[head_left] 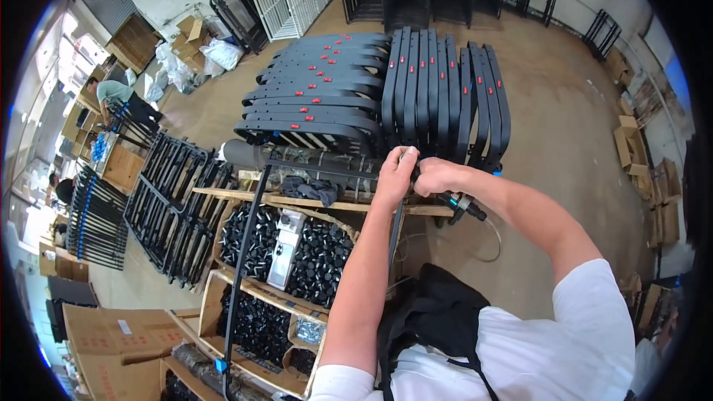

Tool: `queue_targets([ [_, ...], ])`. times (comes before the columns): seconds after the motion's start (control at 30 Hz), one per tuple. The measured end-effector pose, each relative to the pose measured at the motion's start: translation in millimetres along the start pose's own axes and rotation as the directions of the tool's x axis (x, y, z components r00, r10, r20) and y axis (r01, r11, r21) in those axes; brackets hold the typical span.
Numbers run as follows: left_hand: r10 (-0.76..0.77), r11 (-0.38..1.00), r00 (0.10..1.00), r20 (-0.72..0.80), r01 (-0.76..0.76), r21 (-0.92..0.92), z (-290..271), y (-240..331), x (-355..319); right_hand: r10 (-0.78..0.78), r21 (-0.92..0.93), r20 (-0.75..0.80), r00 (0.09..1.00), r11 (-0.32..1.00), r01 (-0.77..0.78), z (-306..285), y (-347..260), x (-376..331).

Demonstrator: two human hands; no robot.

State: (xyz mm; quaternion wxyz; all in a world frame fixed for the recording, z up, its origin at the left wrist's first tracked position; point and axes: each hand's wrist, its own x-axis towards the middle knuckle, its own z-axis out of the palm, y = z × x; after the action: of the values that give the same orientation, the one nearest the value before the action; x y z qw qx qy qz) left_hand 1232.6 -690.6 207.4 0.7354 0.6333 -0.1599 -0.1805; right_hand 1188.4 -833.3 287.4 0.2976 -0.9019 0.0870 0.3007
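In the head view, at frame centre, the left hand and right hand both close their fingers around a black curved frame that runs down to the lower left, while many finished-looking frames stand stacked above, so assembly seems midway.

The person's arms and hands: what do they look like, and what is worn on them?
Both forearms are bare, and the left hand and right hand wear no gloves. A short white sleeve covers the right upper arm; another white sleeve shows on the left.
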Motion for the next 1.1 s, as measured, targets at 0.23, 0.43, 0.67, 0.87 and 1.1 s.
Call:
queue_targets([
  [0.23,-0.093,0.993,0.989,0.116,0.1,-0.063,-2,17,0,0.037,0.036,-0.061,0.997,0.999,-0.035,-2,5,3],
  [0.43,-0.14,0.986,0.986,0.092,0.147,-0.072,0,18,0,0.027,0.069,-0.123,0.992,0.997,-0.019,-2,-1,-4],
  [0.67,0.02,0.989,0.989,-0.143,-0.041,-0.14,-7,40,-4,-0.133,-0.189,-0.118,0.984,0.976,0.109,-20,-49,-23],
  [0.87,0.059,0.969,0.935,-0.349,-0.137,-0.205,-123,74,12,-0.226,-0.214,0.042,0.973,0.949,0.23,-26,-172,34],
  [1.1,0.092,0.961,0.773,-0.628,-0.234,-0.148,-307,84,49,-0.434,-0.301,0.085,0.897,0.847,0.438,3,-319,165],
])
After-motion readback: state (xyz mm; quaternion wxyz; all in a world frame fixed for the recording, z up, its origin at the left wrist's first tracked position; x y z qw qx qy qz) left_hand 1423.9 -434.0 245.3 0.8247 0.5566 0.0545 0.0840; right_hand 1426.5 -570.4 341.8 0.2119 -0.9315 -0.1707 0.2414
